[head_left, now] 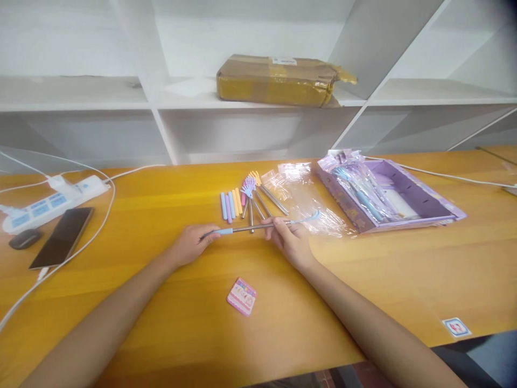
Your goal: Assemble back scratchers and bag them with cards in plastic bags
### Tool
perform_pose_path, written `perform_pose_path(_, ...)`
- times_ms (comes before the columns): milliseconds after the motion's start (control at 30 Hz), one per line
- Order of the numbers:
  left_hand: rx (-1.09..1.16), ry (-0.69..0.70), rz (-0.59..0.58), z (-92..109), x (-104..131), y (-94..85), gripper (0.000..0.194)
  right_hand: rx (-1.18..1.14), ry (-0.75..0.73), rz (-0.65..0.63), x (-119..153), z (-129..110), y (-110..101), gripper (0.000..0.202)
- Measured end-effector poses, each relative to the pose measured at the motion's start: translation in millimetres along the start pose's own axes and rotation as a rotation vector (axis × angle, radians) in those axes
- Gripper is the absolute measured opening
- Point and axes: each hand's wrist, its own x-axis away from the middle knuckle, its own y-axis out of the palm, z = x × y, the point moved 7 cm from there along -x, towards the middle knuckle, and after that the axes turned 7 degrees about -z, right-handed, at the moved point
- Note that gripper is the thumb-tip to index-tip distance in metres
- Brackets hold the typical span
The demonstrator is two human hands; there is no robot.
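A telescopic back scratcher (252, 227) with a light blue grip and a blue claw end lies level between my hands. My left hand (194, 242) is closed round the blue grip. Fingers of my right hand (293, 242) pinch the metal rod close to the claw end, which points right. Just beyond lie several more back scratcher rods (262, 199) with blue, purple and yellow hand-shaped heads (249, 186). Beside them, loose coloured handles (231, 206) in blue, purple and yellow lie in a row. Nearer me rests a stack of small pink cards (242, 296).
Clear plastic bags (319, 207) lie right of the rods. A purple box (428, 196) holds packaged back scratchers (365, 191). On the left are a power strip (56, 202), a phone (62, 237), a black mouse-like object (25, 238) and white cables. A taped parcel (278, 81) sits on the shelf.
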Motion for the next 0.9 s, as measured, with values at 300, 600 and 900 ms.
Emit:
perform_pose_path(300,0.027,-0.002,0.028,4.8,1.2,-1.4,0.043,-0.102,0.009,-0.021,0.6,4.3,3.8,0.047)
perform_pose_path(600,-0.012,0.015,0.015,11.5,2.3,-0.4,0.042,-0.126,0.018,-0.053,1.9,5.6,6.8,0.046)
perform_pose_path(900,0.050,-0.022,0.023,4.6,1.2,-1.2,0.043,-0.195,0.010,-0.018,-12.5,2.0,-18.1,0.052)
